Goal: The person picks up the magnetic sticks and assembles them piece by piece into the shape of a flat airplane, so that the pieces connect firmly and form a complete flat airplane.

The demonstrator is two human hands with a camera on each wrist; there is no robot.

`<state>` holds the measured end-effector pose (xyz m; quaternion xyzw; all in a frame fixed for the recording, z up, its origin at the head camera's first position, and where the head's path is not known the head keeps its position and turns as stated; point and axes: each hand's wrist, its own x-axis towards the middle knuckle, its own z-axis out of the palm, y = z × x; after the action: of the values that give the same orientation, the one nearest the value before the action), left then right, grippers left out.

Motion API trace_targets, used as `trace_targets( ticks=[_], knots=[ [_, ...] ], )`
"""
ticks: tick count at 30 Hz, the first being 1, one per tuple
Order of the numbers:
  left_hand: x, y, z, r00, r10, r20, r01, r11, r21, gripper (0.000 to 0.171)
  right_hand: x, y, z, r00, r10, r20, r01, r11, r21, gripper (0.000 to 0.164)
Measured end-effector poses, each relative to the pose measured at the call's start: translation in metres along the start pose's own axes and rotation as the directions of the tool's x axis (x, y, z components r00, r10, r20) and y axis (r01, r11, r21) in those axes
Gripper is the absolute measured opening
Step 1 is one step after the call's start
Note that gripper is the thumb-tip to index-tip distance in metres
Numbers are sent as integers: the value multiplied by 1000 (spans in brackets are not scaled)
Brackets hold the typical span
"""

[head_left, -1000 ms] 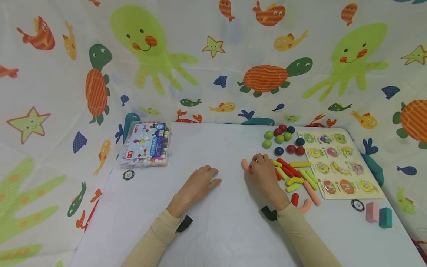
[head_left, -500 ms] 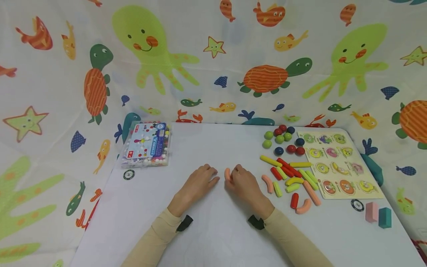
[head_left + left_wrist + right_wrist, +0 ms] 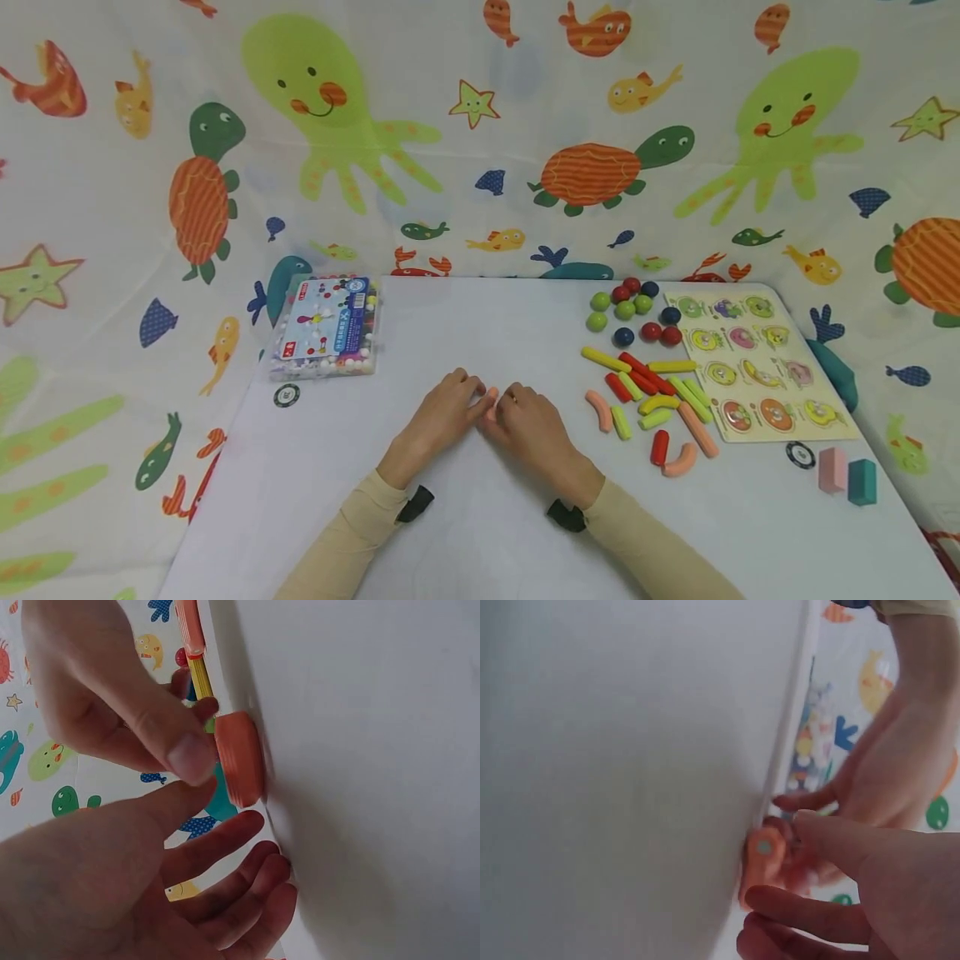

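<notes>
A short curved orange-pink toy rod [image 3: 492, 394], its grooved side [image 3: 240, 761] showing in the left wrist view, is low over the white table between the hands. My right hand [image 3: 534, 429] pinches it with thumb and fingers. In the right wrist view one end of the rod [image 3: 763, 859] shows a small greenish spot. Close by on the left, my left hand [image 3: 437, 421] has its thumb and fingers spread around the rod's near end, fingertips right beside it. Several loose rods, straight and curved, lie to the right, among them a curved orange-pink one [image 3: 598, 410] and a yellow one [image 3: 606, 359].
Green, red and dark blue balls [image 3: 624, 337] are grouped at the back right. Beside them lies a fruit picture board [image 3: 757, 367]. A clear box of beads [image 3: 326, 325] stands at the back left. Pink [image 3: 832, 469] and teal blocks [image 3: 862, 482] stand far right.
My right hand has picked up the curved orange-pink rod from near the other rods and carried it left to my left hand. The left hand has barely moved.
</notes>
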<state>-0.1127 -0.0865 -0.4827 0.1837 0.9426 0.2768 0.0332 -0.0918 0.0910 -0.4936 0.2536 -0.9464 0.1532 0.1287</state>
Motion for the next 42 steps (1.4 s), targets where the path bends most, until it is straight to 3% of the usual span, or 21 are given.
trace_targets(
  ticks=[6, 11, 18, 25, 34, 42],
  knots=[
    [0, 3, 2, 1000, -10, 3, 10, 1000, -5, 34, -10, 27, -26, 983, 172, 69, -175, 984, 42, 35],
    [-1, 4, 4, 999, -36, 2, 36, 999, -1, 35, -23, 58, -42, 966, 255, 38, -257, 965, 52, 34],
    [-3, 2, 7, 997, -72, 19, 73, 997, -33, 34, -39, 85, -46, 946, 325, -21, -323, 945, 44, 32],
    [-3, 1, 8, 998, -62, 7, 62, 998, -28, 30, -45, 93, -45, 931, 360, -69, -361, 932, -10, 31],
    [-3, 4, 7, 996, -86, 31, 88, 993, -81, 25, -46, 94, -43, 919, 393, -26, -394, 918, -35, 22],
    [-1, 4, 7, 997, -68, 35, 71, 993, -99, 25, -40, 90, -40, 926, 376, 26, -375, 926, -31, 24]
  ],
)
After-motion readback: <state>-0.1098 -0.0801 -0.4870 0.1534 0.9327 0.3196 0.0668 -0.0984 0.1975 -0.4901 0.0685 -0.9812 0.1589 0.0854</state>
